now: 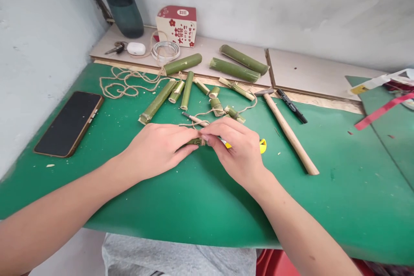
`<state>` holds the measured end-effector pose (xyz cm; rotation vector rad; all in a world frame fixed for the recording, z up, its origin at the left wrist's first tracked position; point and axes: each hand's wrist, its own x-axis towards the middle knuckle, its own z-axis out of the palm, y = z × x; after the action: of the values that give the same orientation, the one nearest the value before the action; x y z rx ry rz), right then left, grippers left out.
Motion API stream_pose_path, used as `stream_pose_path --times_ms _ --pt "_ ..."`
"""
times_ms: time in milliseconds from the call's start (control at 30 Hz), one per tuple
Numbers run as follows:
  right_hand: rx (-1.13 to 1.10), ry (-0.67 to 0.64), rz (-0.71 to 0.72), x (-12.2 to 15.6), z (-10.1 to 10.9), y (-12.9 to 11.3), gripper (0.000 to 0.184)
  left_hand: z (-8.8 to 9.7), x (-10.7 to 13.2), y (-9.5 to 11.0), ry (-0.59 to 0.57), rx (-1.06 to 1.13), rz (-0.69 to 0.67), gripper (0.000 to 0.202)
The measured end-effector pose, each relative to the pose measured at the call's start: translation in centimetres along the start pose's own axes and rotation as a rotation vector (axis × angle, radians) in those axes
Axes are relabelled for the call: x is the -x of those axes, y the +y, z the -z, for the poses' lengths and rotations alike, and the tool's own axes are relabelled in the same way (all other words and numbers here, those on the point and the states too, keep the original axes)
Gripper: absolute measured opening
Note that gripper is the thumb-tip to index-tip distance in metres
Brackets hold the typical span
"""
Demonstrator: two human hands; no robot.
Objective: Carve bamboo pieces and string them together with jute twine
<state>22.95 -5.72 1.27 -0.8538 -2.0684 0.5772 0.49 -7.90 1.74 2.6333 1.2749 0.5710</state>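
Note:
Between my hands lies a short green bamboo piece point(194, 141) with twine point(203, 140) wound round its right part. My left hand point(158, 148) is closed on the bamboo's left side, hiding most of it. My right hand point(237, 146) pinches the twine at the wrapped spot with thumb and forefinger. Loose twine runs from there toward the cut bamboo pieces behind. Just beyond my fingers lies a pencil-like wooden stick point(196, 119) with a dark tip. A yellow-handled tool point(262, 145) sits partly hidden under my right hand.
Several cut bamboo pieces point(157, 102) lie behind my hands, near a hammer point(291, 133) and a black marker point(292, 106). A phone point(69, 124) rests at left, with a twine coil point(124, 83) behind it. A bottle point(121, 4), box point(176, 28) and tape roll point(165, 51) line the back ledge.

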Motion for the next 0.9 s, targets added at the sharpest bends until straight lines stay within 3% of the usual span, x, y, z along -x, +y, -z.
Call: stream_pose_path --times_ms 100,200,300,367,533,633,733,900 --pt "-0.117 -0.006 -0.128 -0.3 0.1 0.3 0.011 0.0 0.0 0.0 -0.003 -0.005 -0.036 0.018" --pt "-0.343 -0.041 -0.367 -0.6 0.3 0.5 0.003 0.0 0.0 0.0 0.026 -0.001 -0.055 0.017" --pt "-0.657 -0.058 -0.605 -0.9 0.4 0.5 0.017 0.1 0.0 0.0 0.074 0.020 -0.063 0.016" --pt "-0.798 -0.083 -0.689 -1.1 0.6 0.6 0.022 0.3 0.0 0.1 0.097 0.033 -0.101 0.014" --pt "-0.885 -0.170 -0.734 -1.2 0.9 0.8 0.024 0.4 -0.1 0.3 0.154 0.088 -0.257 0.019" --pt "-0.885 -0.152 -0.731 -1.2 1.0 0.6 0.024 0.3 -0.1 0.4 0.190 0.156 -0.272 0.026" --pt "-0.897 -0.111 -0.711 -1.2 1.1 0.3 0.021 0.4 -0.1 0.5 0.195 0.345 -0.197 0.027" --pt "-0.901 -0.042 -0.664 -1.2 1.0 -0.5 0.016 0.7 -0.3 1.1 0.226 0.731 0.079 0.028"
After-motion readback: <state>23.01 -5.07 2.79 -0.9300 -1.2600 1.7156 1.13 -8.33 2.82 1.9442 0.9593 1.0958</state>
